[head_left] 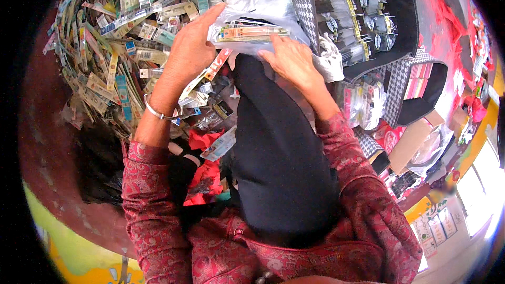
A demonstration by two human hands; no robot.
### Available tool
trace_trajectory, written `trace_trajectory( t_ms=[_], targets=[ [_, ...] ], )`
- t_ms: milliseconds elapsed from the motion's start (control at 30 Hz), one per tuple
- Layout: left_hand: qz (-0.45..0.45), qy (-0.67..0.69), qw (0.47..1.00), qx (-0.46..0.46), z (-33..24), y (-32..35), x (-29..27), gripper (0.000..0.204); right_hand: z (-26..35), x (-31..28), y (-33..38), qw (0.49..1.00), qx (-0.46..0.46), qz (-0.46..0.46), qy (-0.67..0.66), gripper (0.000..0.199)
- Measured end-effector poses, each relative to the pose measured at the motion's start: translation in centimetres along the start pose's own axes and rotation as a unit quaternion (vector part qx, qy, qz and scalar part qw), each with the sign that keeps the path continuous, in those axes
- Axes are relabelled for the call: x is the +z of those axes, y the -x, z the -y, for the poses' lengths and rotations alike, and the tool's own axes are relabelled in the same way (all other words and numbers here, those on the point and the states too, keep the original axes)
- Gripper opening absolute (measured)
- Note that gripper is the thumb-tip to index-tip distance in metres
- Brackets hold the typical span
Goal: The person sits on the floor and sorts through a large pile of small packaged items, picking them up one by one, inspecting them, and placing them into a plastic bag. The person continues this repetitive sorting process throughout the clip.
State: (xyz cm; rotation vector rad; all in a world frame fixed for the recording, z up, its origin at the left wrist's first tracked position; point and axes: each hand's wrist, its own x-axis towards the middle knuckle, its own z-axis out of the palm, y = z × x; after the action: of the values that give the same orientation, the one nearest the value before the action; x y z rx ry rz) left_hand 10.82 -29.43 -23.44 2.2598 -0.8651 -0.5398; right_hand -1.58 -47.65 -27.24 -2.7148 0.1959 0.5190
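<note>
A clear plastic bag (239,47) with flat, thin packets (250,32) showing in its mouth lies in front of me, beyond my black-clothed knee. At the bag's left edge is my left hand (190,47), its index finger stretched out and its thumb apart from it. My right hand (291,62) grips the bag's near right edge, index finger over the packets and thumb below. A silvery bangle (158,114) circles my left wrist. Close under the left hand is a narrow strip with a red-orange end (218,64).
A large heap of long, slim packets (113,55) spreads on the left. To the right stand an open houndstooth-trimmed case (386,42) filled with packets, a white cloth (330,58), a smaller case (421,106) and a cardboard box (413,144). Red scraps (205,179) lie near my leg.
</note>
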Motion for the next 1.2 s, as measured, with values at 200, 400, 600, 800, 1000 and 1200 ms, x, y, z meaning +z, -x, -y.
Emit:
trace_trajectory(
  t_ms=[200,400,600,800,1000,1200],
  targets=[
    [-0.032,0.027,0.998,0.052,-1.0,-2.2,-0.1,0.066,-0.4,-2.8,2.2,0.999,-0.020,0.036,0.005,0.050],
    [-0.124,-0.093,0.946,0.285,-3.3,-8.4,-1.6,0.056,0.8,-6.0,2.2,0.997,0.061,-0.030,0.033,0.042],
    [0.016,-0.028,0.981,0.192,-4.9,-8.6,-3.2,0.062,-0.5,-4.6,1.1,0.998,0.061,-0.025,-0.014,0.030],
    [0.042,0.133,0.986,-0.091,-2.3,0.9,-7.9,0.065,0.3,-5.9,0.7,0.998,0.057,-0.035,-0.007,0.024],
    [-0.013,0.326,0.886,-0.329,-4.7,16.5,-13.8,0.063,3.8,-11.3,0.5,0.996,0.033,-0.089,0.002,0.023],
    [-0.145,0.380,0.861,-0.305,-6.5,21.9,-14.1,0.059,8.4,-16.3,-3.8,0.970,-0.215,-0.107,0.034,0.021]
  ],
)
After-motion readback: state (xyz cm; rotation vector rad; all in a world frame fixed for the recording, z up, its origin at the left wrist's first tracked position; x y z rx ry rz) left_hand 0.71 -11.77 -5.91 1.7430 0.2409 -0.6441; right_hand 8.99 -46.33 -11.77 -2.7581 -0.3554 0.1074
